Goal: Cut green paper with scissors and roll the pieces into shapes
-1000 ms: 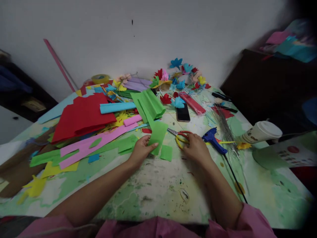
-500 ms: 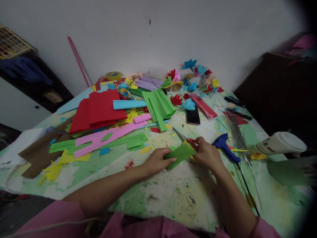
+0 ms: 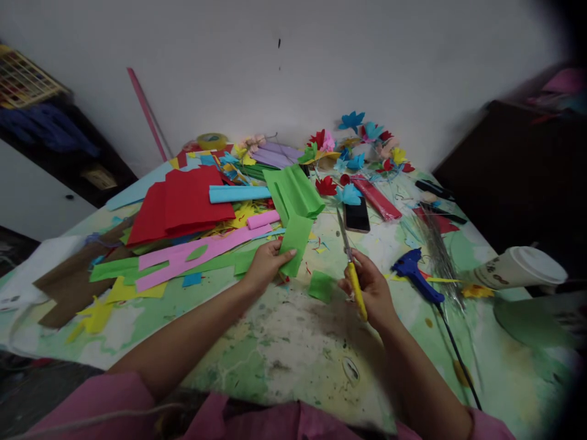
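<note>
Between thumb and fingers, my left hand (image 3: pixel 266 266) pinches a strip of green crepe paper (image 3: pixel 298 239), raised at a slant over the table. My right hand (image 3: pixel 372 287) is wrapped round a pair of scissors (image 3: pixel 354 278) with yellow handles, whose blades are closed and point away from me. A small cut piece of green paper (image 3: pixel 321 286) lies on the table between the two hands, close to my right fingertips. Behind the held strip rests a larger folded green sheet (image 3: pixel 296 189).
Red sheets (image 3: pixel 183 198), pink paper (image 3: pixel 192 252) and scraps cover the left side. Paper flowers (image 3: pixel 351 160) and a phone (image 3: pixel 356 215) are farther back. To the right are a blue glue gun (image 3: pixel 418 274) with its cord, wires (image 3: pixel 438 241) and a lidded cup (image 3: pixel 518 269).
The small green piece has come away and now lies on the table. My left hand moved left and away from me with the strip; the scissors swung from leftward to pointing forward.
</note>
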Available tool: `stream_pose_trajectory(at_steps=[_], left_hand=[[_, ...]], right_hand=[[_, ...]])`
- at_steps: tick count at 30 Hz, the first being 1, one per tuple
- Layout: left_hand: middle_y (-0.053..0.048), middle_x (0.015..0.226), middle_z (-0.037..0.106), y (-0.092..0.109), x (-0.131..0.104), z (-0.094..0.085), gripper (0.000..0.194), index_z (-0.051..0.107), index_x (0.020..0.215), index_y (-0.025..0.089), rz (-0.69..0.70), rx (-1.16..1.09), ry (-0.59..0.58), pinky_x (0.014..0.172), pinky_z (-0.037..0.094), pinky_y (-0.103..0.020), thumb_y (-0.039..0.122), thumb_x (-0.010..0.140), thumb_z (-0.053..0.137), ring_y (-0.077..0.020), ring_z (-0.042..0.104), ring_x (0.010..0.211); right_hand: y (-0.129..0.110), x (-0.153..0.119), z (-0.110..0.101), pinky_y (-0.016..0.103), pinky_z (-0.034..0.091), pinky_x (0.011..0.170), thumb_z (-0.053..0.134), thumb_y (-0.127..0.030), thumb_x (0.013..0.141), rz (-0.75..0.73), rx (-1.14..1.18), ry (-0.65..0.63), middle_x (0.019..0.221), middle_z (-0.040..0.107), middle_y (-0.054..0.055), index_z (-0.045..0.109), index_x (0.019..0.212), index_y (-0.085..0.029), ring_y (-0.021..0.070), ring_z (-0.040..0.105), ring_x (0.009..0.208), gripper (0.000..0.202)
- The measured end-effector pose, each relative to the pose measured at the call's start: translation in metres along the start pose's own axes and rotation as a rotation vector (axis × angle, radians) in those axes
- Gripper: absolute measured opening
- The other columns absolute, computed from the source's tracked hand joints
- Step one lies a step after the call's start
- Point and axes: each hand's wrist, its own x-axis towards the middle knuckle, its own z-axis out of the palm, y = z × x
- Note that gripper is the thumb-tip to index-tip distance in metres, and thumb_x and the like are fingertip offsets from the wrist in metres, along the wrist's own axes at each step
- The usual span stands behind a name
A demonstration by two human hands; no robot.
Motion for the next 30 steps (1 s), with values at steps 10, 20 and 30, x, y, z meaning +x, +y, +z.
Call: stream_pose_trajectory(at_steps=[10,20,30], left_hand=[[-0.005,0.074,0.07,0.007,0.0,-0.005,0.035,0.068,0.08,0.01,0.04,0.072,0.004,0.065,0.051,-0.027,0.035,0.057,0.078,-0.0157,0.063,0.065],[-0.002,0.063,0.067,0.011,-0.005,-0.004,0.029,0.069,0.072,0.011,-0.001,0.225,-0.128,0.053,0.045,-0.023,0.035,0.058,0.077,-0.0121,0.057,0.053],[-0.002,0.064,0.066,0.007,-0.004,-0.006,0.026,0.07,0.074,0.011,-0.024,0.275,-0.194,0.05,0.042,-0.02,0.031,0.057,0.076,-0.0108,0.056,0.054]], right_hand=[[-0.012,-0.005,-0.012,0.026,0.039,0.057,0.066,-0.04,0.069,0.004,-0.881,-0.138,0.067,0.053,-0.003,0.051,0.113,-0.024,0.0152,0.051,0.06,0.049],[-0.015,-0.001,-0.007,0.034,0.039,0.089,0.064,-0.052,0.069,0.017,-1.161,-0.3,0.117,0.056,0.012,0.044,0.133,-0.02,0.0264,0.053,0.105,0.074],[-0.02,-0.004,-0.006,0.031,0.042,0.082,0.063,-0.054,0.07,0.039,-1.124,-0.334,0.118,0.06,0.009,0.045,0.132,-0.024,0.0256,0.058,0.101,0.071]])
